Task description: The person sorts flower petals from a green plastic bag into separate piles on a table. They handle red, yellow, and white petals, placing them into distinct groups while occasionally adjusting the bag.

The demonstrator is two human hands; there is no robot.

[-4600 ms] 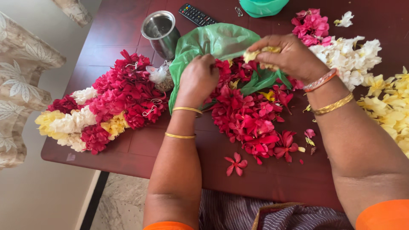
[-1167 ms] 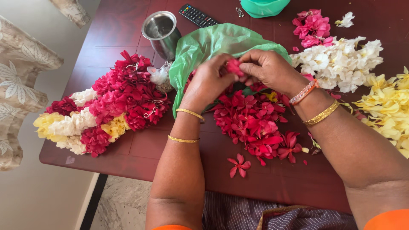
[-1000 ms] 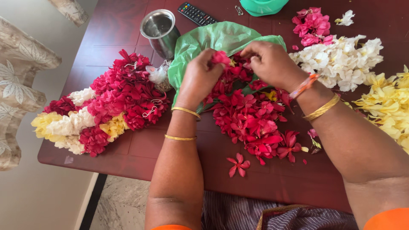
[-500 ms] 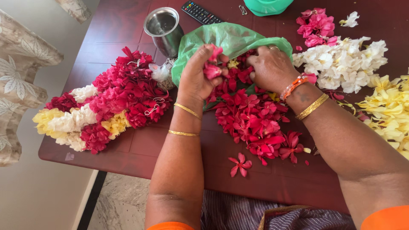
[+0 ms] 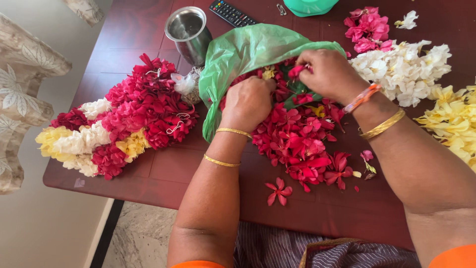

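A heap of loose red flowers (image 5: 297,144) spills from a green plastic bag (image 5: 243,49) onto the dark red table (image 5: 148,168). My left hand (image 5: 248,101) rests knuckles-up on the flowers at the bag's mouth, fingers curled down into them; what it holds is hidden. My right hand (image 5: 327,72) hovers just above the heap at the bag's right edge, pinching a single red flower (image 5: 296,72) between its fingertips. To the left lies a finished garland (image 5: 124,119) of red, white and yellow blooms.
A steel tumbler (image 5: 188,32) stands behind the garland, with a remote control (image 5: 232,14) and a green container (image 5: 307,6) at the far edge. Pink flowers (image 5: 364,30), white flowers (image 5: 404,69) and yellow flowers (image 5: 453,121) lie in heaps on the right. One stray red flower (image 5: 277,191) lies near the front edge.
My left hand has dropped from a raised pinch down onto the red heap. My right hand has lifted off the heap with a red flower in its fingertips.
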